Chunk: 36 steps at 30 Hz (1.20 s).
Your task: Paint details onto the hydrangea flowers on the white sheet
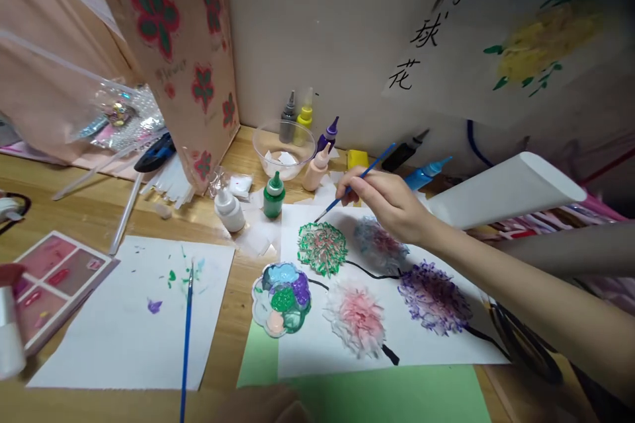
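Note:
My right hand [381, 201] is closed around a thin blue paintbrush [364, 175]. Its tip meets the upper edge of a ruffled paper flower with green-painted tips [321, 248]. That flower sits on a white sheet [297, 360] with a pink-and-white flower [358, 317], a purple-tipped flower [434, 297] and a bluish flower [380, 243], partly under my hand. Black painted stems run between them. A flower-shaped palette [256, 297] with green, purple, blue and peach paint overlaps the sheet's left side. At the bottom edge, my left hand [262, 404] shows only in part, dark and blurred.
Paint bottles stand behind the sheet, including a green bottle [274, 197] and a white bottle [229, 210], near a clear bowl [258, 145]. Another paintbrush [187, 337] lies across a paint-spotted paper [124, 337]. A white lamp-like arm [506, 188] juts in from the right. Scissors [528, 344] lie below it.

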Each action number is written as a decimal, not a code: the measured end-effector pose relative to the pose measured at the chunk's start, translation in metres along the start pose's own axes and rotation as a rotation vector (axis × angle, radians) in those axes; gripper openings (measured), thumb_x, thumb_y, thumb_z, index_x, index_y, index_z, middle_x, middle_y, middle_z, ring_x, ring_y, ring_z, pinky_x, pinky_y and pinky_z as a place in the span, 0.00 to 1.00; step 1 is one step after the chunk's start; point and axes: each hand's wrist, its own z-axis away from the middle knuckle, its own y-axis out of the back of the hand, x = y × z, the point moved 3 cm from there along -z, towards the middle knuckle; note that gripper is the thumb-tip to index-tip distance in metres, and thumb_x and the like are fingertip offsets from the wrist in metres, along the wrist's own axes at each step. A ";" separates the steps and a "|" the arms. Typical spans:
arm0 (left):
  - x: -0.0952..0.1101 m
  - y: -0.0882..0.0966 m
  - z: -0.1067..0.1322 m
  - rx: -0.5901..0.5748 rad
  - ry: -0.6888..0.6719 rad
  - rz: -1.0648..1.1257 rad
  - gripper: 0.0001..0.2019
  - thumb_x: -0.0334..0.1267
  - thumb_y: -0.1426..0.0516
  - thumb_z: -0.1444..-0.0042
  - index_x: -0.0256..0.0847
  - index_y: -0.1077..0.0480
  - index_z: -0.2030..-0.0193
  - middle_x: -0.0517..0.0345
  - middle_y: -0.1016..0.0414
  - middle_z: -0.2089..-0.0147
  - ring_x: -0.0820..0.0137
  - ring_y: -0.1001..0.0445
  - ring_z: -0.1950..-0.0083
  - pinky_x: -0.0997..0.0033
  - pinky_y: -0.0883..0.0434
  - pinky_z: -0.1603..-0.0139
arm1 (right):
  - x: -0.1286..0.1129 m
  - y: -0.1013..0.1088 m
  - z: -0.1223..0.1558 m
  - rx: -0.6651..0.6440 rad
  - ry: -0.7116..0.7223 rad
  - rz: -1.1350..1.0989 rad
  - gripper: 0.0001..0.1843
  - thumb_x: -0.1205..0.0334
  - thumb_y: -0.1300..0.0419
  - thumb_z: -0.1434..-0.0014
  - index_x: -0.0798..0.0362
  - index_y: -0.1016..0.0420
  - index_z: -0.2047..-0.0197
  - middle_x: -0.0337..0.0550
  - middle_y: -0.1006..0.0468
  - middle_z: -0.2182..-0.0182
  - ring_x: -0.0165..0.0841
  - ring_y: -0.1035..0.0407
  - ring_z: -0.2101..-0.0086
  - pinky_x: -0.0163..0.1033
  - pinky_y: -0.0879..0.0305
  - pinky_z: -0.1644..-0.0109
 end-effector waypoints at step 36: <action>-0.059 0.019 -0.071 0.396 0.393 0.723 0.29 0.69 0.65 0.47 0.48 0.52 0.83 0.64 0.56 0.90 0.71 0.43 0.87 0.68 0.36 0.86 | 0.038 -0.006 -0.010 0.163 -0.293 -0.340 0.24 0.40 0.49 0.40 0.53 0.31 0.72 0.36 0.30 0.80 0.26 0.35 0.77 0.33 0.40 0.72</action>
